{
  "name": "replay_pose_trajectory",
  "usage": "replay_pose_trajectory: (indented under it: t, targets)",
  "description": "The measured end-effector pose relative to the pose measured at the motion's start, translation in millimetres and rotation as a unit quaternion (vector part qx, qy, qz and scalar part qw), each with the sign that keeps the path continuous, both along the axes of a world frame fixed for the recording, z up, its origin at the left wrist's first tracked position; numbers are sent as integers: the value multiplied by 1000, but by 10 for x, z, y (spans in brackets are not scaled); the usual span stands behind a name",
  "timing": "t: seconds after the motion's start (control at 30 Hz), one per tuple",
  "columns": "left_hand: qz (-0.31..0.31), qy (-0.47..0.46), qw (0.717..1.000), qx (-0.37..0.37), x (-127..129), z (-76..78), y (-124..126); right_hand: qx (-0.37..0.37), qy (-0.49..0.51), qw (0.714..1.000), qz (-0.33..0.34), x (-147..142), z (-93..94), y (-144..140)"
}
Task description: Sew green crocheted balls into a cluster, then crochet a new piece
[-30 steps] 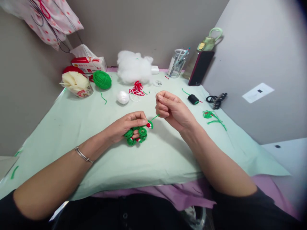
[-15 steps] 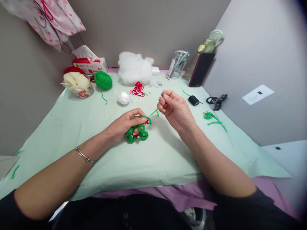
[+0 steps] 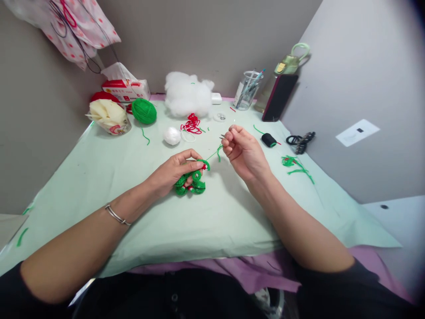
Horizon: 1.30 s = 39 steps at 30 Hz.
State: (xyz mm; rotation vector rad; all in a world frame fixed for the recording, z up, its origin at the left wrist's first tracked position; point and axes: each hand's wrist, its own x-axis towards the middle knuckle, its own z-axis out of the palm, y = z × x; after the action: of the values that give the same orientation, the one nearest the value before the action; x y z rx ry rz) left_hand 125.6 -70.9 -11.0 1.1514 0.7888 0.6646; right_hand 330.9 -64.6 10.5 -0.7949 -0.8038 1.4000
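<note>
Lowered since a second ago: right hand [image 3: 244, 153], now closer to the green crocheted cluster of small rings with red accents [image 3: 192, 179], with the green yarn strand [image 3: 212, 155] slacker between them. Pinched shut between right thumb and forefinger: a thin metal needle [image 3: 222, 137], tip poking out leftward. Clamped on the cluster: left hand [image 3: 174, 173], fingers curled over its top, pressing it to the pale green cloth-covered bench [image 3: 133, 199].

Probably mid-stitch, drawing the strand through; likely calling next for aiming the needle tip back at the cluster's edge while holding it steady.

Beyond the cluster: small white ball [image 3: 171, 135], tangle of red yarn [image 3: 191, 124], white stuffing heap [image 3: 187, 94]. Left of the cluster and farther back: green yarn ball [image 3: 144, 110], clear tub of cream pieces [image 3: 109, 117], red-and-white tissue box [image 3: 124, 88]. Right of the cluster: black thread spool [image 3: 268, 140], green yarn scraps [image 3: 295, 165], clear cup of pens [image 3: 246, 90], dark phone [image 3: 279, 97] leaning on grey wall [image 3: 199, 40].
</note>
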Motion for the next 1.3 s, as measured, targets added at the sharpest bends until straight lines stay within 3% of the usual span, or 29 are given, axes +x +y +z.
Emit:
replay_pose_trajectory:
  t: [0.23,0.53,0.7,0.83,1.07,1.3]
  targets:
    - [24,-27,999,-29,6,-17,0,-4,-41,999,23,19,31,-24]
    - [19,-40,998,-52,-10,16,21,64,-128,990,-10,-13,73,-101]
    - [27,-37,998,-38,-23,50,8,97,-189,977,6,-28,62,-112]
    - [64,-47,997,3,-26,55,27,147,-308,940,-27,-70,31,-157]
    - [114,-80,988,64,-64,-3,83,264,-507,819,-55,-82,-3,-213]
    - [121,-68,986,92,-69,12,83,291,-546,784,-45,-36,16,-217]
